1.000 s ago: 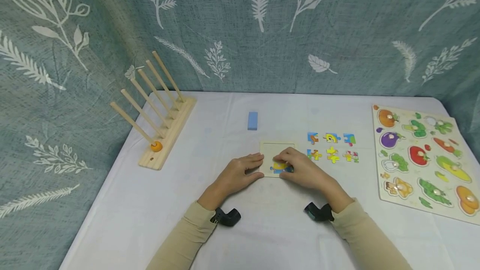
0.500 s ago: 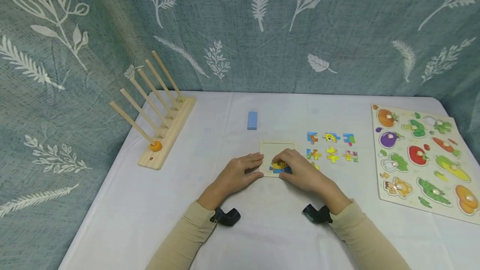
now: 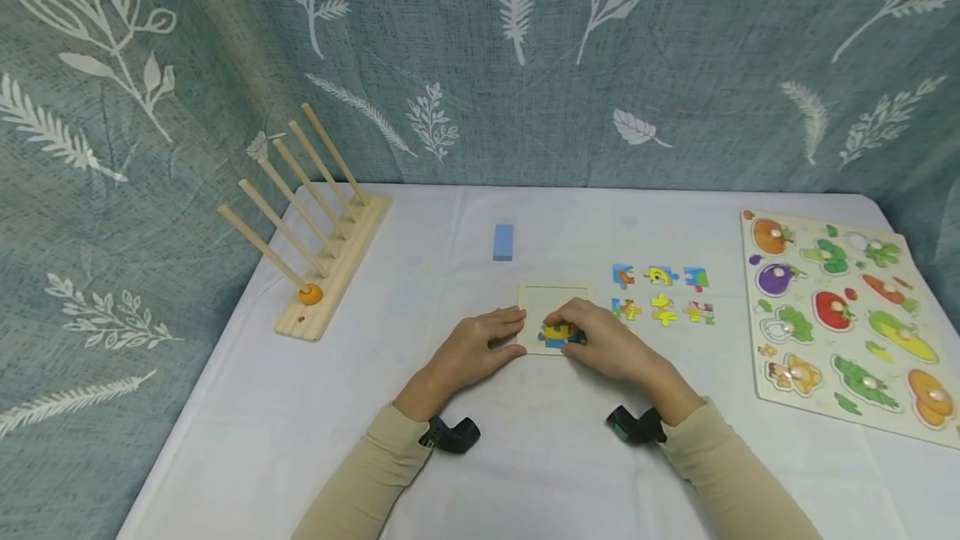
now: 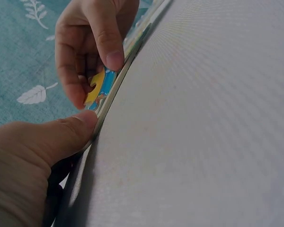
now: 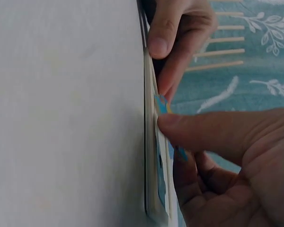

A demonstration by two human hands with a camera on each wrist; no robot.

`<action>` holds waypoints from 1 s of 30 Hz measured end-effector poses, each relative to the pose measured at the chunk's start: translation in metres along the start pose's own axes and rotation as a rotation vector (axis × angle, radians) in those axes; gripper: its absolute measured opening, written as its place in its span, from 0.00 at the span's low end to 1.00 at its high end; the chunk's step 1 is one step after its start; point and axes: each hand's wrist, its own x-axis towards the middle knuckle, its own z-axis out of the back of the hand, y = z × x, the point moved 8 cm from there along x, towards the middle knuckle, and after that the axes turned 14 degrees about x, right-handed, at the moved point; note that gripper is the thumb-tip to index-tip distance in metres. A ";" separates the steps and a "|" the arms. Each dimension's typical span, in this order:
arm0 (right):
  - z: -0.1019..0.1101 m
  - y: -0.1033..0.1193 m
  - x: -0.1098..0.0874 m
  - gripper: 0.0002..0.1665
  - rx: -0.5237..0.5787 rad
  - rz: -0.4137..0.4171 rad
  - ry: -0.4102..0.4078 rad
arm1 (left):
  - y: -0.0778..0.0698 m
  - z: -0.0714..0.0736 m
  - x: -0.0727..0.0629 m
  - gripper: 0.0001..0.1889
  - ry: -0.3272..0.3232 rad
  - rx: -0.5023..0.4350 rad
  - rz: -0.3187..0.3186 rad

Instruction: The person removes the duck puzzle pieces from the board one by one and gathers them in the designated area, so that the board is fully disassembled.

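A small pale wooden puzzle tray [image 3: 538,300] lies on the white table in front of me. My right hand [image 3: 609,342] pinches a yellow and blue jigsaw piece [image 3: 556,337] between thumb and fingers over the tray's lower part. In the left wrist view the same piece [image 4: 98,90] stands tilted off the tray. My left hand [image 3: 474,350] rests along the tray's left side, its thumb and fingers touching the edge. Several jigsaw pieces [image 3: 663,310] lie in two rows right of the tray; the right hand partly hides another yellow one.
A blue block [image 3: 503,242] lies behind the tray. On the left stands a wooden peg rack [image 3: 352,240] with an orange bead [image 3: 311,294] at one peg's foot. A vegetable puzzle board [image 3: 817,348] lies on the right. A patterned curtain [image 3: 480,107] hangs behind the table.
My right hand has shifted slightly and turned the pinched piece a little over the tray. The left hand stays in place at the tray's edge.
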 end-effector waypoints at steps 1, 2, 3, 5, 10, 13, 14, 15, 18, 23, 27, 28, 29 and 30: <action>0.000 0.000 0.000 0.20 -0.001 0.001 0.001 | 0.000 0.000 0.000 0.23 -0.001 -0.001 -0.001; 0.001 0.000 -0.001 0.20 0.002 -0.004 0.002 | 0.000 0.000 0.000 0.23 -0.003 -0.001 -0.003; 0.002 -0.001 -0.001 0.20 0.004 -0.007 0.001 | 0.000 0.000 0.000 0.23 -0.006 0.000 -0.005; 0.004 -0.001 -0.003 0.20 0.008 -0.009 -0.003 | 0.000 0.000 0.000 0.23 -0.008 0.001 -0.006; 0.015 -0.003 -0.011 0.21 0.020 0.007 -0.023 | 0.000 0.001 -0.001 0.23 -0.011 0.002 -0.003; 0.024 -0.007 -0.020 0.21 0.007 0.006 -0.046 | 0.000 0.001 0.000 0.23 -0.011 -0.006 0.002; 0.027 -0.009 -0.023 0.21 0.001 0.001 -0.054 | 0.000 0.001 0.000 0.23 -0.011 -0.007 0.002; 0.030 -0.011 -0.027 0.21 -0.009 -0.005 -0.065 | 0.000 0.001 0.000 0.23 -0.010 -0.008 0.004; 0.040 -0.017 -0.038 0.21 -0.025 -0.020 -0.099 | 0.000 0.001 0.000 0.23 -0.012 -0.009 0.005; 0.056 -0.028 -0.057 0.21 -0.046 -0.025 -0.160 | 0.000 0.001 0.000 0.23 -0.016 -0.006 0.003; 0.068 -0.035 -0.071 0.20 -0.074 -0.013 -0.206 | 0.000 0.001 0.000 0.23 -0.012 -0.003 0.004; 0.070 -0.037 -0.075 0.20 -0.084 -0.020 -0.214 | 0.000 0.001 0.000 0.23 -0.012 -0.001 0.003; 0.073 -0.040 -0.079 0.20 -0.089 -0.029 -0.222 | -0.001 0.001 0.000 0.23 -0.014 -0.001 0.001; 0.075 -0.041 -0.082 0.20 -0.092 -0.029 -0.230 | -0.001 0.001 0.000 0.23 -0.015 0.001 -0.001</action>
